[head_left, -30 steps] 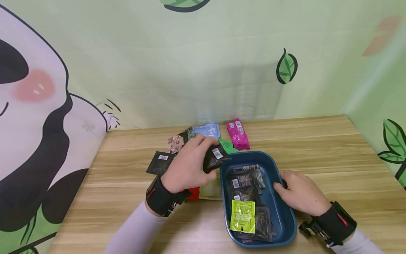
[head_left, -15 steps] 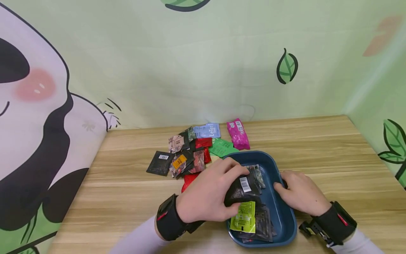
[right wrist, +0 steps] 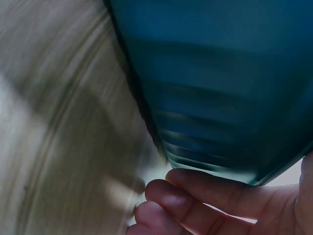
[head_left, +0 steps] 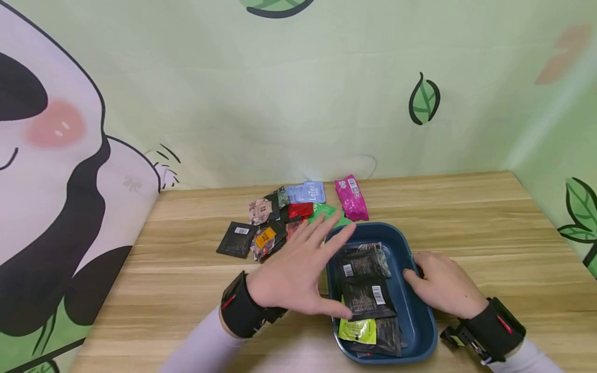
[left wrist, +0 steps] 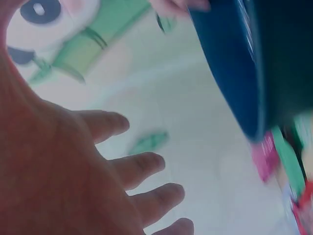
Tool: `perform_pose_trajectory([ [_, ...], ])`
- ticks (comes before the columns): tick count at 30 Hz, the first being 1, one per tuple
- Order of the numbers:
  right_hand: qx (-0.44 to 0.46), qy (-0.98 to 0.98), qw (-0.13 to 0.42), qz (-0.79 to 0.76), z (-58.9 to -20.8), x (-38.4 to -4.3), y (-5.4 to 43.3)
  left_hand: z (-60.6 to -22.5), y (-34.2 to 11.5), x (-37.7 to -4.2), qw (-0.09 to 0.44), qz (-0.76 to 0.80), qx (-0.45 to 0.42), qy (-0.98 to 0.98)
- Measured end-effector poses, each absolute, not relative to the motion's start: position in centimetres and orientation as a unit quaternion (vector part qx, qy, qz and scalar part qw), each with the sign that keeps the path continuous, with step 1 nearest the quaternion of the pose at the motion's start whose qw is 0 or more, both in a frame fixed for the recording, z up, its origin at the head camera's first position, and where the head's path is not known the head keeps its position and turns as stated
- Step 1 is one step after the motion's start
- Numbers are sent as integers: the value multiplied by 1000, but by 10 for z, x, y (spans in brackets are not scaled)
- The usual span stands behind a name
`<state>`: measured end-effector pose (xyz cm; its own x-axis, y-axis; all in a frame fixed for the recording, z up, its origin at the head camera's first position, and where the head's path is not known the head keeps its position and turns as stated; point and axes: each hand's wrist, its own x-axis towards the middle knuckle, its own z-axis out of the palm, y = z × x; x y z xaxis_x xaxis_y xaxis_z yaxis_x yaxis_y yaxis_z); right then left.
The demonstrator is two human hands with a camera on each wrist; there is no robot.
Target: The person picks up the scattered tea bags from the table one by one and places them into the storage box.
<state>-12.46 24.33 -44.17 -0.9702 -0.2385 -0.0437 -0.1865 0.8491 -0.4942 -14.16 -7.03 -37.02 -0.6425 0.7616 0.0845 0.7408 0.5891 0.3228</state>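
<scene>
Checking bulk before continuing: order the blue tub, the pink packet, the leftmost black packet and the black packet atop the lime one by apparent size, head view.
1. Blue tub
2. Black packet atop the lime one
3. Pink packet and leftmost black packet: too alike to rank

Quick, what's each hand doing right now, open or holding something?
Left hand: open and spread, holding nothing.
Right hand: holding the dark blue, rounded rectangular plastic tub by its side.

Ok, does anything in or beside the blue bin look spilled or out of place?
Nothing really stands out: no spill shows. Several packets beside the blue bin just overlap untidily, and inside, a black packet partly covers the yellow-green one.
</scene>
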Motion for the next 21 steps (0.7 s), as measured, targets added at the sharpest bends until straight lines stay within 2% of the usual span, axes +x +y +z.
perform_pose_trajectory([
  [5,-111,959,55,-257,-441,-124,243,-372,-99,-173,36,141,352,925],
  [13,-112,959,52,-254,-443,-123,244,-380,-144,-210,104,146,219,959],
  [21,-114,961,47,-248,-443,-123,244,-396,-170,-231,162,128,162,965],
])
